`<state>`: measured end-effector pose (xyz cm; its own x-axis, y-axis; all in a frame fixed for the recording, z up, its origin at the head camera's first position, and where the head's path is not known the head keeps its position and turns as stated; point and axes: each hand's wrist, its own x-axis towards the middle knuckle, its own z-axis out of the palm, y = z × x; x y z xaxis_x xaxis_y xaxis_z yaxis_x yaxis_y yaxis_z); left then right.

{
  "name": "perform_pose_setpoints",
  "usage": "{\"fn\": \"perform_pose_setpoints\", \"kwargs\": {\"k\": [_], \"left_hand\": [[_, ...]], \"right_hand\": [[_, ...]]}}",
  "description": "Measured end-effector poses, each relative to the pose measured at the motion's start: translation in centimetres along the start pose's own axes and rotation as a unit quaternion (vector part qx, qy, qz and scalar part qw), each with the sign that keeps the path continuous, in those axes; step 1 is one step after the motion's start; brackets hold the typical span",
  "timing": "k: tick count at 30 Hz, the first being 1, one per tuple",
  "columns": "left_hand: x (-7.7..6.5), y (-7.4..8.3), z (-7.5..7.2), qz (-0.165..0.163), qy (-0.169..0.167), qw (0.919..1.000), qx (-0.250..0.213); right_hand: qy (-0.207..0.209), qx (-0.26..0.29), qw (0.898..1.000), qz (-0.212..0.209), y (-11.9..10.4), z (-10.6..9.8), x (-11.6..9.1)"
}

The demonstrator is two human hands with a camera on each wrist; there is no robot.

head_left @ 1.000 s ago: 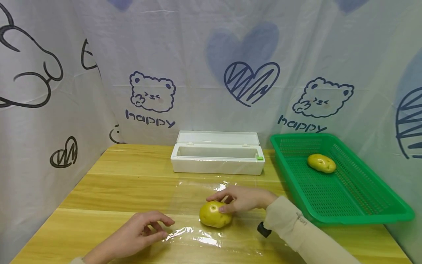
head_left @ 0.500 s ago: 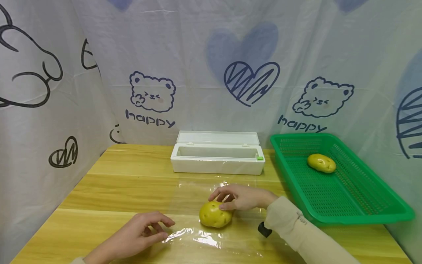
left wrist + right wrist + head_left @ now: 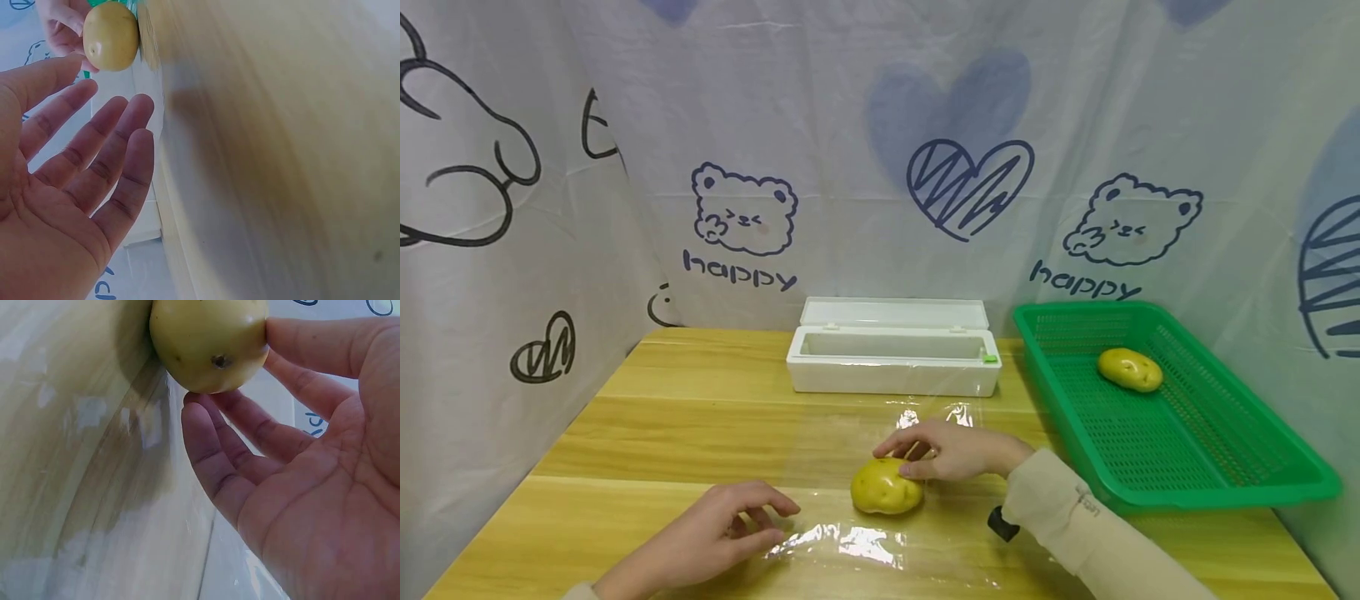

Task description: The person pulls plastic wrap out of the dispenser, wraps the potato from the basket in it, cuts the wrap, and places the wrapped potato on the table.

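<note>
One potato [image 3: 884, 488] sits on clear film [image 3: 868, 546] toward the front edge of the table [image 3: 647, 450], pinched by the right hand [image 3: 951, 452].
The grip seems to steady it; the left hand [image 3: 721, 532], relaxed and holding nothing, has room toward the table's left edge, while a green basket [image 3: 1213, 500] crowds the right edge.

front potato [image 3: 883, 489] lies on film [image 3: 867, 544] on bench [image 3: 677, 417]; box [image 3: 891, 379] stands behind; basket [image 3: 1187, 498] at right holds second potato [image 3: 1130, 370].
</note>
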<state>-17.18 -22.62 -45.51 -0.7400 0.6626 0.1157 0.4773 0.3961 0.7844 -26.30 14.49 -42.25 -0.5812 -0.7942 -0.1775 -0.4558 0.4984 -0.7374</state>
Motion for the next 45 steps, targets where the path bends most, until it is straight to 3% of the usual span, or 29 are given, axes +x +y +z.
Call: {"fn": "perform_pose_setpoints", "kwargs": {"k": [9, 15, 21, 30, 38, 45], "left_hand": [[0.3, 0.1, 0.0, 0.001, -0.007, 0.9998, 0.017], [0.5, 0.2, 0.0, 0.000, -0.011, 0.9990, 0.043], [0.4, 0.2, 0.1, 0.024, -0.008, 0.9964, 0.080], [0.1, 0.2, 0.1, -0.008, -0.027, 0.9896, 0.141], [0.1, 0.1, 0.2, -0.020, -0.033, 0.9876, 0.152], [0.1, 0.2, 0.1, -0.012, -0.036, 0.9876, 0.152]], "right_hand": [[0.015, 0.016, 1.000, 0.011, -0.1, -0.1, -0.4], [0.051, 0.001, 0.999, -0.018, -0.8, -0.5, -1.5], [0.095, -0.032, 0.995, -0.024, -1.4, -0.4, -4.3], [0.093, -0.114, 0.988, -0.037, -1.6, 2.9, -9.3], [0.052, -0.094, 0.990, 0.091, -0.9, 6.0, -12.2], [0.058, -0.093, 0.991, 0.075, -0.2, 6.7, -12.8]]}}
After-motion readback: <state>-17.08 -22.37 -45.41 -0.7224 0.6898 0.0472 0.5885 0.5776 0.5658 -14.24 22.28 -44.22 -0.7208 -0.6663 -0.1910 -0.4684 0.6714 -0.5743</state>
